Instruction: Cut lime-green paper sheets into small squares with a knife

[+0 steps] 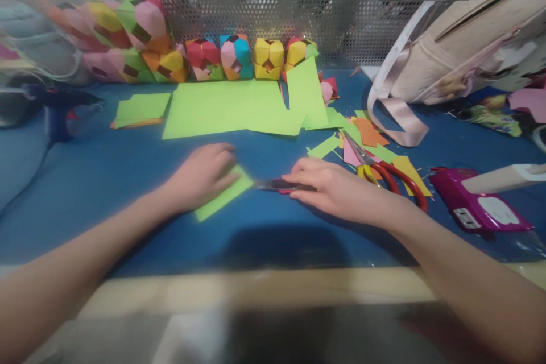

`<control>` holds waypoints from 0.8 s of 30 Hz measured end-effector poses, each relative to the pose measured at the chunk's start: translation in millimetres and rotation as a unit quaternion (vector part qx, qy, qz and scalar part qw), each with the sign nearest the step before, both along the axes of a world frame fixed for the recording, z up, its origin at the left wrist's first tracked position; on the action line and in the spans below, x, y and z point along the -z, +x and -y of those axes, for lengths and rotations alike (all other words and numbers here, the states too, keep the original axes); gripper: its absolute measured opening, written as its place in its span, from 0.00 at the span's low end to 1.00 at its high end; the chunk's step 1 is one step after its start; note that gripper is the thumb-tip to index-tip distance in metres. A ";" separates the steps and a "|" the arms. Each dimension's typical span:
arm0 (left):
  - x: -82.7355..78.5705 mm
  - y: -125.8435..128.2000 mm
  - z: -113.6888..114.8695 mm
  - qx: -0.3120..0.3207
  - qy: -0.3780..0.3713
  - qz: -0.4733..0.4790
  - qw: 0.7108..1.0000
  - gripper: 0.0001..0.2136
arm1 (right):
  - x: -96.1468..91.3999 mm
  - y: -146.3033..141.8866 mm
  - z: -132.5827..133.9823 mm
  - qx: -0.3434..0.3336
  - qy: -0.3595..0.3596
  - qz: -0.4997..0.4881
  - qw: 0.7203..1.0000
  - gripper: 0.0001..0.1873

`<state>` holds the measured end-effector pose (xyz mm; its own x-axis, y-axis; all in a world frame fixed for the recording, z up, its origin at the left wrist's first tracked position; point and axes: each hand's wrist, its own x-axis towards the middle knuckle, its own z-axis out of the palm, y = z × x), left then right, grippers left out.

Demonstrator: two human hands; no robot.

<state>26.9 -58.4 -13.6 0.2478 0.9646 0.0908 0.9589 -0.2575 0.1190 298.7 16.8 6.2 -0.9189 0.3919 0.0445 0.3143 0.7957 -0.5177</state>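
My left hand (203, 175) lies fingers down on a small folded green paper strip (224, 196) on the blue mat (128, 182), pressing it flat. My right hand (336, 186) is closed around a thin knife-like cutter (279, 185) whose blade points left toward the strip's right end. Both hands are slightly blurred.
Large green paper sheets (230, 108) lie behind the hands, with a row of coloured paper cubes (239, 57) along the mesh wall. Red-handled scissors (384, 170) and paper scraps (367, 136) sit right, a magenta device (478, 207) farther right, a glue gun (60, 111) left, a beige bag (469, 51) back right.
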 end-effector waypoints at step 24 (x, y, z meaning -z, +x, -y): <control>-2.1 3.5 2.0 -0.001 0.009 0.002 1.000 0.15 | 2.1 -7.2 17.4 0.013 -0.005 -0.001 1.000 0.12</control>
